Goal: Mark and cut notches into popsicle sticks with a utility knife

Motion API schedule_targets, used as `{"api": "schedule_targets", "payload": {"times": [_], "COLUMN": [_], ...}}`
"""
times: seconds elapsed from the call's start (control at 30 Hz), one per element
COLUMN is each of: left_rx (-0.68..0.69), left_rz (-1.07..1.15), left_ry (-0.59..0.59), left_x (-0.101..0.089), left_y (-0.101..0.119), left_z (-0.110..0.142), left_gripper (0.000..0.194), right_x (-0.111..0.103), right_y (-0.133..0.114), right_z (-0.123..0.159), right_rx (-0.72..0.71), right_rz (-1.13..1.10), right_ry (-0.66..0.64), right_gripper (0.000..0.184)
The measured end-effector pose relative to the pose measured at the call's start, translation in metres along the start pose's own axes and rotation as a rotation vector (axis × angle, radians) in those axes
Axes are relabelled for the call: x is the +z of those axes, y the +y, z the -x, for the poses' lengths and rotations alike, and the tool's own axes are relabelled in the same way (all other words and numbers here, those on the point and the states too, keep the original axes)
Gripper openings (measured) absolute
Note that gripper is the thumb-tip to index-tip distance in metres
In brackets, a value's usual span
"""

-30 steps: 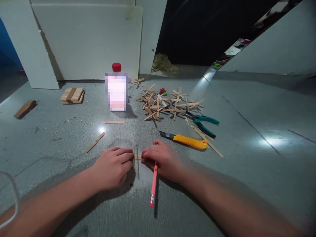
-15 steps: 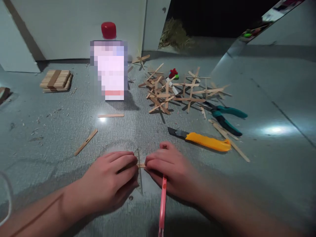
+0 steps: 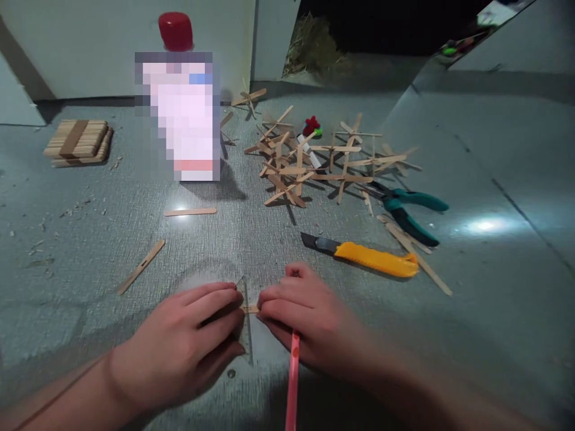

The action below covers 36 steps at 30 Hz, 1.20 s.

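Low in the middle of the view, my left hand (image 3: 200, 335) is closed with its fingertips pressing down a clear set square (image 3: 247, 335). The set square lies across a short visible piece of a wooden craft stick (image 3: 250, 309); both ends of that stick are hidden under my hands. My right hand (image 3: 309, 311) is closed, its fingertips on the stick's right side. A pink pen (image 3: 292, 383) sticks out from it toward me, tip hidden. Beyond my right hand lies a yellow utility knife (image 3: 372, 257), blade pointing left.
Joined craft sticks (image 3: 287, 170) stand in a cluster behind, near teal-handled pliers (image 3: 404, 209). A slotted stick (image 3: 141, 266) and a plain stick (image 3: 191, 212) lie left. Farther back are a bundle of sticks (image 3: 92, 137) and a red-capped bottle (image 3: 175, 31), its label blurred out.
The view has shifted slightly, so the bottle, bundle and loose sticks appear farther left. My hands keep their hold on the set square, stick and pen, with little other movement.
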<state>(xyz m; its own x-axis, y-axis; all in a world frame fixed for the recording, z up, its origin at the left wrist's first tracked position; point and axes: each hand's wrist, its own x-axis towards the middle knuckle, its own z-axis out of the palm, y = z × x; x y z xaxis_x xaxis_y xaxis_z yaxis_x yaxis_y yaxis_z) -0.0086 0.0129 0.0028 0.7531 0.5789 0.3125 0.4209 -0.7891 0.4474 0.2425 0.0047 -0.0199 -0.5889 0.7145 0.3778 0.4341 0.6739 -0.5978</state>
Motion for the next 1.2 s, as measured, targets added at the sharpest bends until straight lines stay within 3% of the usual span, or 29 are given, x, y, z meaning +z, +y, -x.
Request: {"api": "schedule_targets", "payload": {"times": [1.2], "left_rx": [-0.003], "left_rz": [0.02], "left_ry": [-0.012], "left_x": [0.0026], "left_y": [0.0], "left_z": [0.0034], "left_gripper": [0.019], "right_x": [-0.0025], "right_y": [-0.0019], "right_z": [-0.0016], "right_rx": [0.017], "right_rz": [0.027], "right_ry": [-0.04], "right_gripper": [0.019]}}
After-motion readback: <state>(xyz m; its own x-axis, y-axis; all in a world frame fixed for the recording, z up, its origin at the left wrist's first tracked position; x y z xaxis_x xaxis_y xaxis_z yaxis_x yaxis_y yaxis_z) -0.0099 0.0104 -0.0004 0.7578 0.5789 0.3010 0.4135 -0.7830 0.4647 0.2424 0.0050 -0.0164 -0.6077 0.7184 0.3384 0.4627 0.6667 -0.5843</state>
